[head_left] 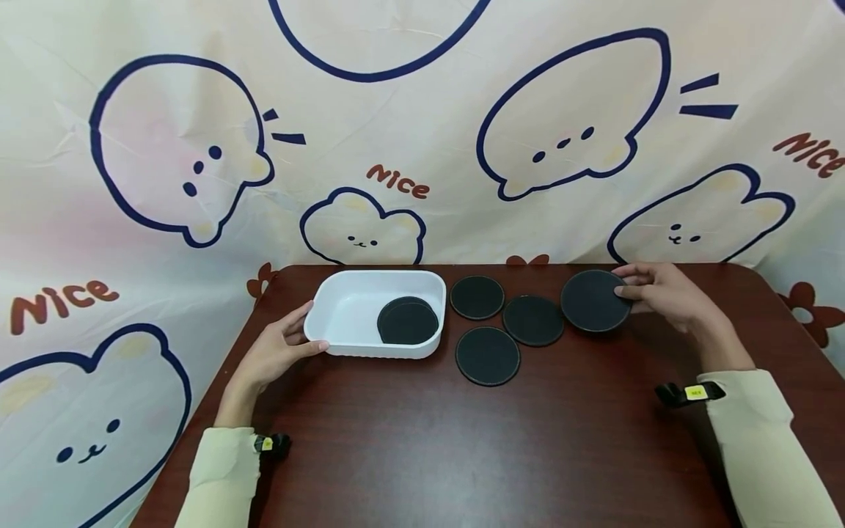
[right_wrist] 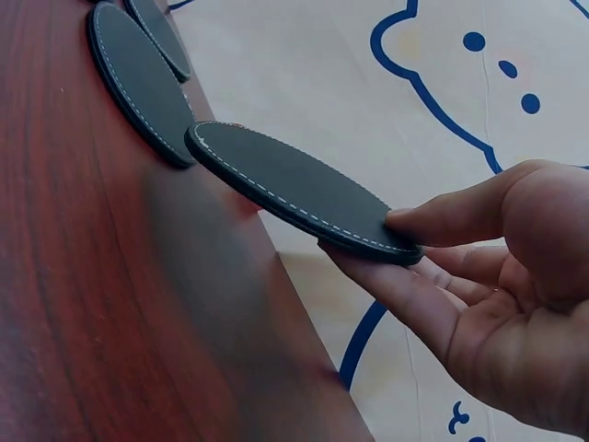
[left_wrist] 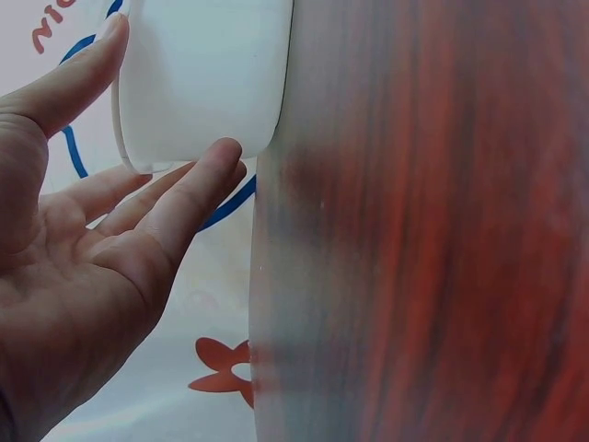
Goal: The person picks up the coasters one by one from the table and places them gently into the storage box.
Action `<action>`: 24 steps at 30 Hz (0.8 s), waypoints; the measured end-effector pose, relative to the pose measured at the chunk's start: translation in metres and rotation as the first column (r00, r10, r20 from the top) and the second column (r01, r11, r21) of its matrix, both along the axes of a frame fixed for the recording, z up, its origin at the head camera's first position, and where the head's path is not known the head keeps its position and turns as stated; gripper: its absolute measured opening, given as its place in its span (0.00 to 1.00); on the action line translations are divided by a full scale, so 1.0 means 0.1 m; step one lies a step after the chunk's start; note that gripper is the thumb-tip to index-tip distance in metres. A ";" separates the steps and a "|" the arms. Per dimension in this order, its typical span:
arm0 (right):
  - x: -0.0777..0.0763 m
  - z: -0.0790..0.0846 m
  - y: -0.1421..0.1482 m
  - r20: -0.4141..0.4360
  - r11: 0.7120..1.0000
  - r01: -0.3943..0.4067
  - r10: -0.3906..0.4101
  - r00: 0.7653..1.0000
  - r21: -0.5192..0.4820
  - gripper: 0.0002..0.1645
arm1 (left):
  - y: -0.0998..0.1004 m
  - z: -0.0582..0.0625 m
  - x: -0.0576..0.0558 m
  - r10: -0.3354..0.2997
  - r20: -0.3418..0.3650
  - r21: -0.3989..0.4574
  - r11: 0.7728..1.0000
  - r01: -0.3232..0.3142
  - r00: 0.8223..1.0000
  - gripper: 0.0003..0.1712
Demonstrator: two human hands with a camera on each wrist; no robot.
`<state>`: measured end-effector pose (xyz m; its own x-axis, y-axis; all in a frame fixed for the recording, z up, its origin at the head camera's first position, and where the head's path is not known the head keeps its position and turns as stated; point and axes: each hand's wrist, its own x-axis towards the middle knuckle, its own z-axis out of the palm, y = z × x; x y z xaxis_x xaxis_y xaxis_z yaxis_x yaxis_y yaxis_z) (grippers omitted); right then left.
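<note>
right hand (head_left: 663,295) pinching a black coaster (head_left: 594,302) by its edge, thumb on top, fingers (right_wrist: 400,293) beneath, raised above the brown table (head_left: 396,440), left hand (head_left: 272,353) gripping a white tray (head_left: 346,304) at its left end

Soft, even light is filling the head view, and a pale glare is spreading over the near middle of the table (head_left: 422,440). Faint shadows are darkening the wood beside the left sleeve (head_left: 221,469) and the right sleeve (head_left: 759,433). Wide-angle distortion is stretching drawings on the backdrop (head_left: 449,147) beyond the table's far corners. In the left wrist view, the white tray (left_wrist: 202,83) is looking washed out and the wood grain is blurring. In the right, stitching on the black disc (right_wrist: 294,180) is showing crisply near a smeared, dark patch.
</note>
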<state>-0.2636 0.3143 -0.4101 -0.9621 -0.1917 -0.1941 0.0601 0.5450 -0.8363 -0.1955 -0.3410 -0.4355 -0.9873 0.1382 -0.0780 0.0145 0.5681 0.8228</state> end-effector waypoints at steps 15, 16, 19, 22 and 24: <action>0.20 -0.03 -0.13 0.015 0.990 0.034 -0.032 0.999 -0.140 0.35 | 0.01 0.00 0.02 -0.007 -0.011 -0.009 1.000 0.007 1.000 0.57; 0.21 -0.03 -0.14 0.016 0.987 0.035 -0.033 0.999 -0.156 0.35 | 0.01 0.00 0.02 -0.009 -0.011 -0.007 1.000 0.008 1.000 0.57; 0.25 -0.03 -0.18 0.021 0.977 0.039 -0.035 0.999 -0.209 0.34 | 0.01 0.00 0.01 -0.011 -0.010 -0.004 1.000 0.011 1.000 0.57; 0.28 -0.04 -0.23 0.031 0.963 0.042 -0.035 0.999 -0.266 0.34 | 0.01 0.01 0.01 -0.009 -0.009 -0.011 1.000 0.009 1.000 0.57; 0.30 -0.04 -0.27 0.036 0.954 0.043 -0.033 0.999 -0.297 0.33 | 0.01 0.02 0.01 -0.007 -0.010 -0.018 1.000 0.007 1.000 0.57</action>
